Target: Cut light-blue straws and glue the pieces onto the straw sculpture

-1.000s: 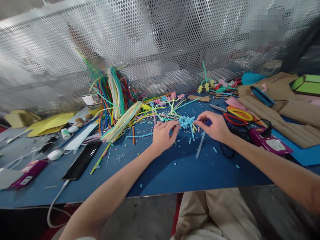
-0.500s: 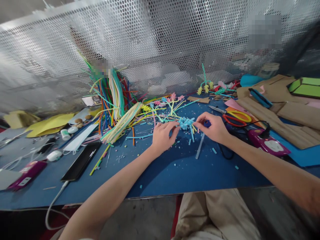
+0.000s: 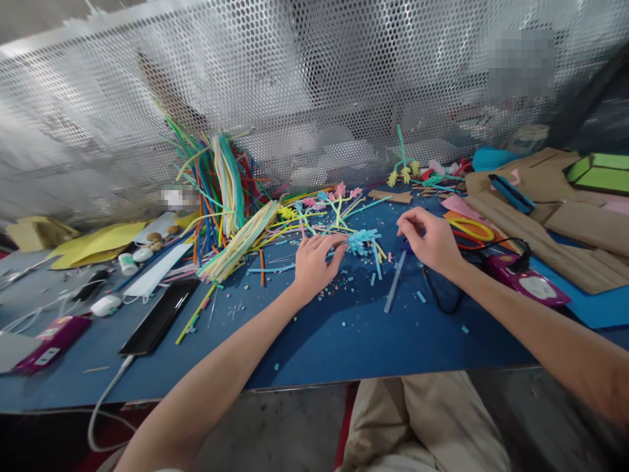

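My left hand [image 3: 318, 263] is closed, with thumb and fingers pinching the left end of a fluffy light-blue pipe-cleaner flower [image 3: 362, 241] just above the table. To the right of the flower, my right hand [image 3: 428, 241] hovers with its fingers curled and thumb and index pressed together. Whatever sits between those fingertips, if anything, is too small to make out. Under the right hand shows part of a dark blue tool [image 3: 407, 246], mostly hidden. A translucent stick [image 3: 395, 283] lies in front of it. Light-blue pipe-cleaner pieces [image 3: 377, 261] lie below the flower.
Bundled pipe cleaners [image 3: 240, 242] stand and lie on the left. Finished pink and yellow sprigs [image 3: 339, 196] lie behind my hands. A phone [image 3: 160, 318] is at left; scissor handles [image 3: 472, 229], a purple device [image 3: 528, 280] and brown paper [image 3: 555, 183] are at right. Perforated metal [image 3: 319, 78] rises behind.
My right hand has let go of the flower's right end and moved right, partly covering the scissors. My left hand has shifted slightly left, still holding the flower.
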Action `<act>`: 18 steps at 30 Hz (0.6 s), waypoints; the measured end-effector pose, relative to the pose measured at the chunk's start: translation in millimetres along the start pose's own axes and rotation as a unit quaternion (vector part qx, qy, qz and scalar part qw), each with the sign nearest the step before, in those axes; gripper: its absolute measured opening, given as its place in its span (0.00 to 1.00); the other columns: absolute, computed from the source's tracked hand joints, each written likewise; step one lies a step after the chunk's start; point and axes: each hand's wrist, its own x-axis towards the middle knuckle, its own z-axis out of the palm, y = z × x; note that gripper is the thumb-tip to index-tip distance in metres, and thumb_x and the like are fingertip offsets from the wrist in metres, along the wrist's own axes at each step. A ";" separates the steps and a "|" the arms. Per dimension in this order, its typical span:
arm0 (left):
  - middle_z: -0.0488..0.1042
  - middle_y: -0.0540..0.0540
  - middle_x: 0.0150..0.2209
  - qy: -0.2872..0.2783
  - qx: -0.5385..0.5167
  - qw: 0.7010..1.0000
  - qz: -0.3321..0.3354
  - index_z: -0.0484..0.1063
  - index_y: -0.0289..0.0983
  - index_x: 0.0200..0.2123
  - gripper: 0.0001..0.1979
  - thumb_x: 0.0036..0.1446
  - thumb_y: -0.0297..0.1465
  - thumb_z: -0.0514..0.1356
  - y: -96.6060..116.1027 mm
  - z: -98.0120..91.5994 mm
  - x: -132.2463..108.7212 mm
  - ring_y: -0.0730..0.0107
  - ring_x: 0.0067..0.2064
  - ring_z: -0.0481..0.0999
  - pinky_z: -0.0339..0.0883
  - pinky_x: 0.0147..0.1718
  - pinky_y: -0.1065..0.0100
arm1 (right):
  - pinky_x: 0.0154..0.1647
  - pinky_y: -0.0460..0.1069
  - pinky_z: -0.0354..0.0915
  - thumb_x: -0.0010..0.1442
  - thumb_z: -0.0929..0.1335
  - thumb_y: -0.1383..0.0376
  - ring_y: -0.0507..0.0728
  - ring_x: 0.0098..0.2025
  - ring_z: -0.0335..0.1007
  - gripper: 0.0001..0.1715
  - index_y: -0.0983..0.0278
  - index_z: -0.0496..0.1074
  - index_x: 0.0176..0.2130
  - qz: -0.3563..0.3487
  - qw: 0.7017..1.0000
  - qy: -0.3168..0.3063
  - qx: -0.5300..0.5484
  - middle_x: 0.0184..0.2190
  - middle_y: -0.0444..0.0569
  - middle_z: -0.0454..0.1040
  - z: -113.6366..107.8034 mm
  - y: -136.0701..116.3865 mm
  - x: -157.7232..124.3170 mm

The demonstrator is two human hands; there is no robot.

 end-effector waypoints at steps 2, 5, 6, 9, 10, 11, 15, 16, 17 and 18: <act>0.82 0.49 0.40 0.001 -0.006 1.000 0.001 0.75 0.42 0.44 0.09 0.69 0.38 0.56 0.0 0.7 -0.2 0.68 0.37 0.78 0.62 0.42 0.64 | 0.31 0.50 0.66 0.67 0.65 0.57 0.55 0.27 0.72 0.11 0.60 0.71 0.36 0.010 1.000 -0.005 -0.010 0.28 0.46 0.78 -0.6 3.3 1.1; 0.82 0.51 0.39 -0.001 -0.015 1.000 0.002 0.74 0.42 0.43 0.09 0.69 0.37 0.56 0.5 0.7 -0.4 0.71 0.33 0.77 0.61 0.40 0.65 | 0.32 0.50 0.67 0.67 0.64 0.59 0.56 0.28 0.74 0.09 0.60 0.71 0.37 0.008 0.999 -0.001 -0.031 0.29 0.46 0.78 -2.5 6.5 2.5; 0.82 0.51 0.39 -0.003 -0.015 1.000 0.001 0.74 0.42 0.43 0.09 0.69 0.37 0.56 0.6 0.5 -0.4 0.72 0.32 0.77 0.61 0.39 0.65 | 0.33 0.50 0.66 0.67 0.64 0.60 0.56 0.29 0.74 0.08 0.60 0.71 0.38 0.004 0.999 0.001 -0.050 0.29 0.46 0.78 -3.8 7.5 3.0; 0.82 0.50 0.38 -0.012 -0.010 1.000 -0.004 0.74 0.42 0.43 0.10 0.70 0.38 0.55 0.6 -0.2 -0.5 0.72 0.31 0.77 0.61 0.39 0.65 | 0.33 0.51 0.65 0.63 0.66 0.63 0.58 0.33 0.75 0.07 0.60 0.73 0.42 -0.023 0.987 -0.016 -0.157 0.33 0.48 0.79 -10.8 12.8 4.0; 0.82 0.50 0.37 -0.014 -0.009 1.000 -0.008 0.74 0.42 0.43 0.10 0.70 0.38 0.54 0.4 -0.2 -0.5 0.71 0.31 0.77 0.62 0.39 0.65 | 0.33 0.52 0.65 0.61 0.67 0.64 0.59 0.35 0.75 0.09 0.60 0.73 0.43 -0.035 0.978 -0.032 -0.204 0.35 0.49 0.80 -14.4 15.8 4.1; 0.81 0.50 0.36 -0.013 -0.009 1.000 -0.011 0.74 0.42 0.44 0.11 0.70 0.38 0.54 0.1 -0.1 -0.6 0.71 0.31 0.77 0.62 0.39 0.65 | 0.34 0.52 0.65 0.59 0.68 0.64 0.61 0.38 0.75 0.11 0.60 0.73 0.44 -0.044 0.966 -0.053 -0.249 0.37 0.50 0.80 -18.7 19.6 4.0; 0.80 0.51 0.31 -0.003 -0.009 1.000 -0.018 0.74 0.42 0.44 0.10 0.69 0.38 0.55 -1.6 1.1 -0.9 0.70 0.32 0.78 0.62 0.38 0.66 | 0.40 0.56 0.64 0.59 0.70 0.61 0.68 0.46 0.74 0.17 0.64 0.74 0.47 -0.012 0.921 -0.120 -0.371 0.43 0.60 0.78 -42.4 41.1 5.3; 0.79 0.52 0.30 -0.002 -0.009 1.000 -0.016 0.74 0.43 0.45 0.09 0.69 0.38 0.56 -2.1 1.5 -1.0 0.70 0.32 0.78 0.62 0.38 0.66 | 0.40 0.57 0.63 0.60 0.70 0.61 0.69 0.47 0.73 0.16 0.66 0.75 0.47 -0.001 0.911 -0.131 -0.392 0.44 0.63 0.78 -49.6 48.0 6.7; 0.79 0.52 0.30 -0.002 -0.009 1.000 -0.015 0.73 0.43 0.45 0.09 0.69 0.38 0.56 -2.5 1.8 -1.0 0.70 0.32 0.78 0.62 0.38 0.66 | 0.41 0.57 0.62 0.60 0.69 0.63 0.70 0.47 0.73 0.15 0.67 0.76 0.46 0.008 0.899 -0.141 -0.414 0.45 0.66 0.77 -56.8 55.5 8.6; 0.78 0.53 0.29 -0.001 -0.009 1.000 -0.014 0.73 0.43 0.45 0.09 0.69 0.38 0.56 -2.8 2.0 -1.0 0.70 0.32 0.78 0.62 0.38 0.66 | 0.41 0.58 0.61 0.61 0.69 0.64 0.69 0.46 0.73 0.12 0.67 0.76 0.44 0.014 0.892 -0.151 -0.426 0.46 0.67 0.77 -63.7 63.4 10.9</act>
